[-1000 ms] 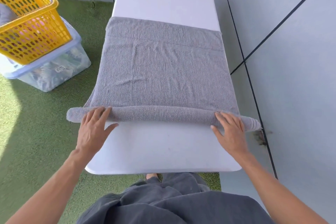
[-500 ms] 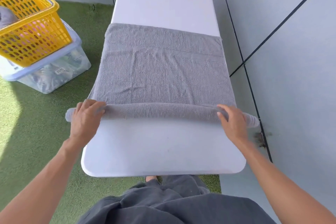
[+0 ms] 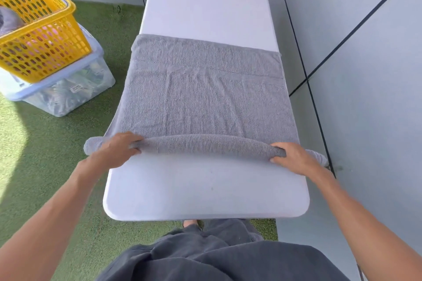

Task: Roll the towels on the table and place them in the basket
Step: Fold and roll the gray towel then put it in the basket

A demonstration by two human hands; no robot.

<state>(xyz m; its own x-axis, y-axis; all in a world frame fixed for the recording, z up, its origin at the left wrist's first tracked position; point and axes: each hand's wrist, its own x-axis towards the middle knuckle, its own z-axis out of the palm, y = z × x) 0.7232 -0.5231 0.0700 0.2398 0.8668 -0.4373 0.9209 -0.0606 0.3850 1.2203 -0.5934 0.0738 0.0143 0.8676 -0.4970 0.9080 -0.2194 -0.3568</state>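
Rolling is the step I judge in hand: my left hand (image 3: 114, 151) and right hand (image 3: 291, 158) each grip the towel (image 3: 205, 89) roll's ends on the table (image 3: 205, 187), most cloth flat ahead, so next calls for even forward turns.

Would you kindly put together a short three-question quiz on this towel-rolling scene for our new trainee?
1. True or false: the grey towel is already rolled up completely.
2. What does the yellow basket rest on? A) the white table B) a clear plastic bin C) bare grass
3. Fill in: the left hand and right hand each grip one end of the towel's ____ part.

Key: 1 false, most of it lies flat; 2 B; 3 rolled.
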